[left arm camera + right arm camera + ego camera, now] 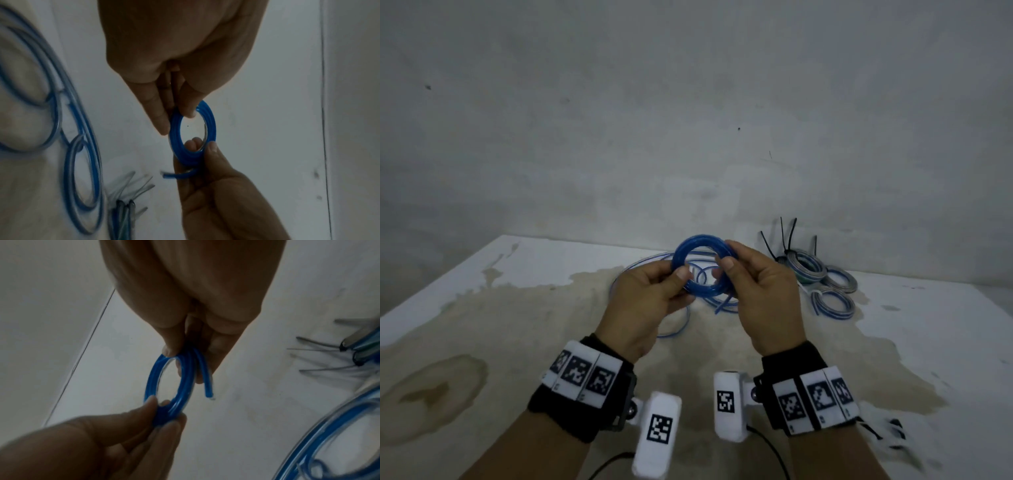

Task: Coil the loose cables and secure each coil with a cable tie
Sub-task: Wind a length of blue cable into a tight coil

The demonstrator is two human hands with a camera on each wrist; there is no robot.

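Observation:
A small coil of blue cable (697, 245) is held up above the table between both hands. My left hand (654, 291) pinches its left side with thumb and fingers. My right hand (753, 284) pinches its right side. The same coil (209, 120) shows in the left wrist view, and in the right wrist view the coil (153, 378) has its cut end (208, 392) sticking out free. More loose blue cable (674, 332) lies on the table under the hands. Black cable ties (782, 236) stick up from tied coils at the back right.
Three tied grey-blue coils (825, 284) lie at the back right of the stained white table (500, 325). A grey wall (688, 120) stands close behind the table. Loose cable loops (82, 178) spread to the left of the hands.

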